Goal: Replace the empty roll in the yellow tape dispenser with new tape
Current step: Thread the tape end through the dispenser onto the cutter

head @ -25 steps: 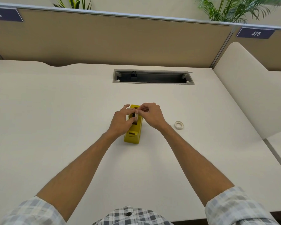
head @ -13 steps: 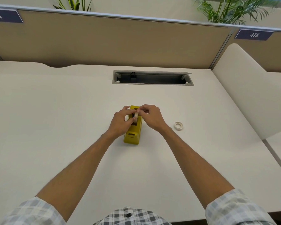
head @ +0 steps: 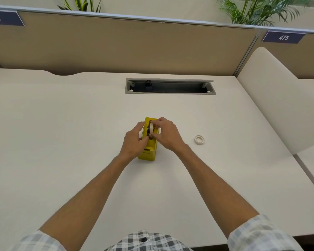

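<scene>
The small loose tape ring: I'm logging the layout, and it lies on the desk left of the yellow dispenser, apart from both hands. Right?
Not quite. The head view shows the small loose tape ring on the desk right of the yellow dispenser, not left. It does lie apart from both hands.

Yellow tape dispenser (head: 146,151), white tape roll (head: 151,128) in it, off-white ring (head: 199,139), cream tabletop (head: 62,133), tan partition (head: 134,48), navy number signs (head: 283,37), grey-and-white checked sleeves (head: 257,234), green plants (head: 257,9)
</scene>
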